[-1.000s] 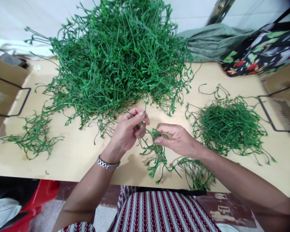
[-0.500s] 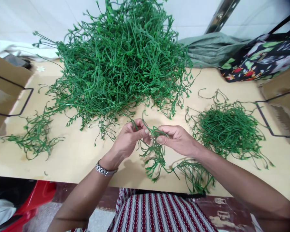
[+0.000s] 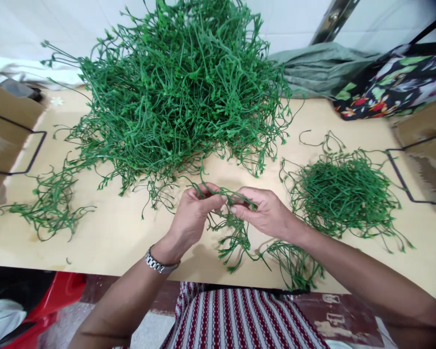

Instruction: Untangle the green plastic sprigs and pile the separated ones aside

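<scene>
My left hand (image 3: 196, 213), a metal-banded watch on its wrist, pinches thin green plastic-looking stems between thumb and fingers. Close beside it, my right hand (image 3: 263, 211) grips the other end of the same green stems (image 3: 226, 195), which cross the small gap between my fingertips. How many stems each hand holds I cannot make out. Below the hands a loose cluster of stems (image 3: 236, 242) lies on the table. A small bunch (image 3: 294, 264) rests by the front edge, partly under my right forearm.
A large heap of green stems (image 3: 178, 97) fills the table's back. Smaller piles lie at left (image 3: 54, 203) and right (image 3: 345, 194). Cardboard boxes with black wire frames stand at the left (image 3: 10, 126) and right (image 3: 428, 160). A floral bag (image 3: 396, 87) sits at the back right.
The stems between my fingers have turned from upright to nearly level, one end now lying across my right fingers. Both hands stay in almost the same place.
</scene>
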The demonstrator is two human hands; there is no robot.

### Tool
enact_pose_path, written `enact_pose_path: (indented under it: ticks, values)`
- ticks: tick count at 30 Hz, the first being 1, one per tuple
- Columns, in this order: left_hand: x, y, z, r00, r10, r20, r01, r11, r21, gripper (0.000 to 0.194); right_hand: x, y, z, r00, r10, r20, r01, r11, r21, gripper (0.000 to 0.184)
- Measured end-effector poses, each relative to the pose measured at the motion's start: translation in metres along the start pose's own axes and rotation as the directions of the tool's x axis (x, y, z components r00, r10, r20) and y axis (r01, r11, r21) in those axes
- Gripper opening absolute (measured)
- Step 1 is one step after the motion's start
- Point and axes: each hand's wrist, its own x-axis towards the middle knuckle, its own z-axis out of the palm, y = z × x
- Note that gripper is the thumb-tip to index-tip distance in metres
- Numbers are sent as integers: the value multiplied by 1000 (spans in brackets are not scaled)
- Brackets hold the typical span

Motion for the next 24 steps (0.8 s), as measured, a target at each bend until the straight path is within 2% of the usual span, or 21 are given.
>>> enact_pose_path:
  ticks: [7,9,12,14,16,18,20,24]
  values:
    - [0,-1,0,998,-61,-5,61,996,-59,11,1,6,-4,988,17,153,-22,999,30,14]
    - [0,-2,-3,999,-52,-3,52,999,-14,11,1,5,-14,987,6,162,-9,1000,17,31]
    - [1,-2,-8,999,-30,19,28,994,107,10,0,-3,-32,991,-107,74,108,994,0,71]
    - [1,-1,-9,998,-34,47,25,981,191,9,1,-11,-34,985,-170,7,170,985,-2,82]
    - [1,0,-7,997,-38,68,19,967,252,9,2,-16,-27,987,-161,19,162,986,-37,87]
    - [-1,3,-3,994,-41,97,15,966,256,7,4,-17,-14,990,-113,82,119,991,-68,81]
    - [-3,5,0,992,-42,117,16,975,222,6,6,-14,-2,988,-98,116,104,993,-50,62]
    - [-6,4,1,999,-24,47,15,984,178,6,4,-6,5,988,-100,120,111,990,-91,36]
